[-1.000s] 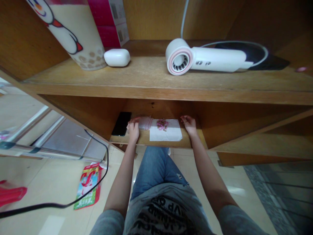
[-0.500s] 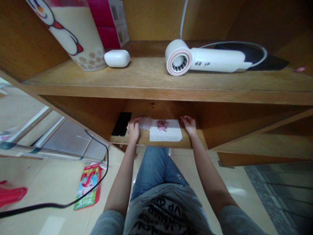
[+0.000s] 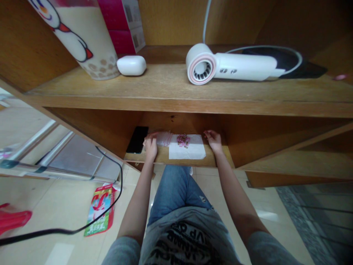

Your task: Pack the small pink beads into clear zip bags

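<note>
My left hand [image 3: 150,144] rests on the lower shelf, fingers loosely bent and apart, between a dark smartphone [image 3: 137,140] and a small stack of clear plastic bags [image 3: 164,138] with pinkish edges. It touches or overlaps the near end of the bags; no grip on them shows. Right of the bags lies a white sheet of paper [image 3: 197,149]. A little heap of pink and brownish small pieces [image 3: 183,140] sits on it, too small to name. Beyond the paper's right edge is my right hand [image 3: 213,140], fingers half bent and apart, with nothing visible in them.
The upper shelf [image 3: 165,82] juts out above my hands. On it stand a bubble tea cup [image 3: 91,40], a white earbud case [image 3: 131,65], magenta boxes [image 3: 121,29] and a white handheld fan [image 3: 234,66] with a cable. A black cord [image 3: 55,232] hangs at lower left.
</note>
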Available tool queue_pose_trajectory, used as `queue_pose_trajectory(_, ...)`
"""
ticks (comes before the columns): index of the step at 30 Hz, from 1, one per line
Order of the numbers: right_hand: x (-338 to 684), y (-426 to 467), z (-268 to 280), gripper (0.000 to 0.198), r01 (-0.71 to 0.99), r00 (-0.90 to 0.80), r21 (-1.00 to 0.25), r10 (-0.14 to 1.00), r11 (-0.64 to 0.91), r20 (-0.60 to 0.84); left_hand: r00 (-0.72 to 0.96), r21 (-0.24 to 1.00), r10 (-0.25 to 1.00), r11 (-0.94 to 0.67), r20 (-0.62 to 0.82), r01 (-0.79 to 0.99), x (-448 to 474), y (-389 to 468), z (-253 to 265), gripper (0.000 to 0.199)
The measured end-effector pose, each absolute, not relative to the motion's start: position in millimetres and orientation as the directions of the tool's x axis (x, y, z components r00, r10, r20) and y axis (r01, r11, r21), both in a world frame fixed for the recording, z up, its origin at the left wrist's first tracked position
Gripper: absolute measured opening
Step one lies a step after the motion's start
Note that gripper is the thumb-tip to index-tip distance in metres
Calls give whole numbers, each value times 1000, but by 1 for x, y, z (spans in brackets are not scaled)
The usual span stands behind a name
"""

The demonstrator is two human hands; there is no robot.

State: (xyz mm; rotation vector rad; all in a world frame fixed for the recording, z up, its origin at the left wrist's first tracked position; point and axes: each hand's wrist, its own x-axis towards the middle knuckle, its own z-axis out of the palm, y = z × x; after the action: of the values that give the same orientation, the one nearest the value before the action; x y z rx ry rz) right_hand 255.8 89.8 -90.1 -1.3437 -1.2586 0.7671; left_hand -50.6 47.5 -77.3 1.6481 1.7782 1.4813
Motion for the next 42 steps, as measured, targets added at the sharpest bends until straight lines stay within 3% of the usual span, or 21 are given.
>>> queue_pose_trajectory(42,255,89,-89,30,260,230,-955,951,143,205,-302,810,871,-166,388,563,-50,47,-77,33)
